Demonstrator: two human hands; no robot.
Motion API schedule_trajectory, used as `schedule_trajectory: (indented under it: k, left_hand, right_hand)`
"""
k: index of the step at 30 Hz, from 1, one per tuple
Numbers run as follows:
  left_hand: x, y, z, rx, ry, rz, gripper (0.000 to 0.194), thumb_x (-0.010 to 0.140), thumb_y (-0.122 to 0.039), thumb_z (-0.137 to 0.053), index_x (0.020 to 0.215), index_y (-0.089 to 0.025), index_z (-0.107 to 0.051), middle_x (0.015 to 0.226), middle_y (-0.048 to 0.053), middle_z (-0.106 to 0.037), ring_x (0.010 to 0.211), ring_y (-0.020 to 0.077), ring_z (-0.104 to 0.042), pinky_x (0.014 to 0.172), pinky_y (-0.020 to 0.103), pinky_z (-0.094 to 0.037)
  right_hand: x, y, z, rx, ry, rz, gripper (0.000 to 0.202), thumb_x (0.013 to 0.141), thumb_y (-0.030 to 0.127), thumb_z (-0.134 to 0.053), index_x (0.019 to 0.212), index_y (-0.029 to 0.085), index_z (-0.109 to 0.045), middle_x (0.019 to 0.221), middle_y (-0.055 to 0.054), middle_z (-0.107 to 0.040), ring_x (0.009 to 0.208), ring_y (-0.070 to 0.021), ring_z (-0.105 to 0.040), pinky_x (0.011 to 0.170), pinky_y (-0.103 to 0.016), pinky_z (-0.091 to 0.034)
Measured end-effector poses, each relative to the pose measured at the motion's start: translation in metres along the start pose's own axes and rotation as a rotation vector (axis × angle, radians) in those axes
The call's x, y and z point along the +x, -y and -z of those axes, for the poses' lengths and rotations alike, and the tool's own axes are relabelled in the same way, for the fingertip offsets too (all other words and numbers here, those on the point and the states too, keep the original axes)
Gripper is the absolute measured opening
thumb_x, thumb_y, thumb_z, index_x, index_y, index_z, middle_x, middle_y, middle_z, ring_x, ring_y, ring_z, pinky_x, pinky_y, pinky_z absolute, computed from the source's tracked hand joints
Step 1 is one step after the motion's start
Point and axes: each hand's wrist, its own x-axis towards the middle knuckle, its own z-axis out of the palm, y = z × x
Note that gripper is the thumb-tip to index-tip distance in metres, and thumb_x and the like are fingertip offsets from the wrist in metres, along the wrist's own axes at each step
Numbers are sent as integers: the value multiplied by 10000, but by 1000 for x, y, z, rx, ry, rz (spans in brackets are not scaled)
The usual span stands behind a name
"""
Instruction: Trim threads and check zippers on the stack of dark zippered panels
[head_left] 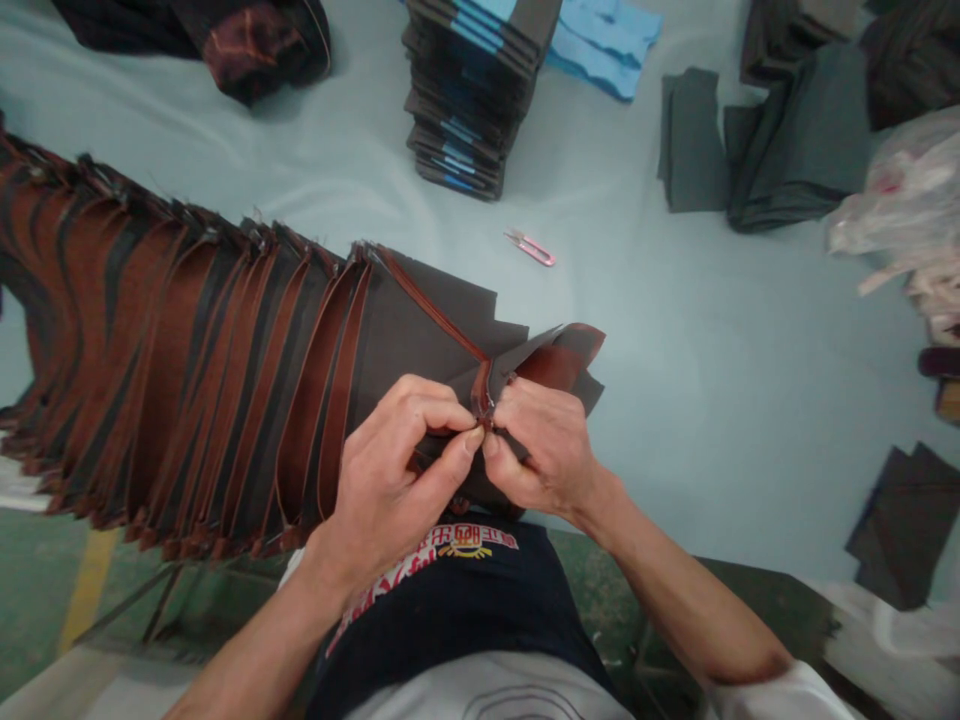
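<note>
Both hands meet at the near edge of the table over a dark grey fabric piece (pixel 427 325) with a reddish-brown strip (pixel 435 308) along it. My left hand (pixel 409 455) pinches the brown edge between thumb and forefinger. Close beside it, my right hand (pixel 544 440) grips the same edge, its fingers curled. Past my right hand, a loose flap (pixel 562 362) of the piece stands up, brown inside. To the left runs a long row of similar brown and dark pieces (pixel 180 360), bunched together. The exact spot between my fingertips is partly hidden.
Pink-handled thread snips (pixel 531 248) lie beyond my hands. Behind them rises a stack of dark folded pieces (pixel 472 110) beside light blue cloth (pixel 607 40). Grey-green pieces (pixel 802 140) and clear plastic (pixel 907 190) lie at right; dark pieces (pixel 904 520) sit near the right edge.
</note>
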Motion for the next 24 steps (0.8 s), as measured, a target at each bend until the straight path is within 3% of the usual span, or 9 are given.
schedule_trajectory:
  k: [5,10,19,22,24]
  left_hand:
    - [-12,8,-4,202,-102,-221,184,925,-67,-702,1026,-210,-645,931,42,-727,810,157,-682,765,288,-594]
    - [-13,12,-10,152,-118,-106,182,942,-110,-708,1079,-213,-646,944,46,-756,854,169,-731,767,280,-620]
    - [-8,11,-8,173,-102,-174,184,955,-91,-716,1099,-202,-686,971,45,-762,871,149,-728,795,260,-604]
    - [-1,7,-4,36,-38,-78,138,950,-68,-699,992,-199,-694,907,19,-757,835,132,-713,780,246,-582]
    - [6,3,-1,-102,22,96,122,951,-100,-683,874,-195,-683,815,0,-725,746,122,-676,708,241,-557]
  right_hand:
    - [2,2,0,65,40,-46,201,906,85,-486,798,253,-467,665,21,-526,627,-158,-440,597,-308,-355]
    - [1,0,1,52,43,-51,217,908,76,-491,785,254,-466,648,21,-516,626,-161,-429,605,-308,-359]
    - [4,-1,4,-1,59,-68,233,891,82,-485,741,255,-440,626,30,-477,606,-154,-420,588,-309,-346]
    - [3,-1,4,4,57,-68,249,874,64,-501,732,255,-429,622,32,-468,605,-151,-403,581,-312,-329]
    - [3,-1,4,8,41,-58,267,855,55,-511,710,256,-413,605,39,-439,587,-147,-374,567,-316,-306]
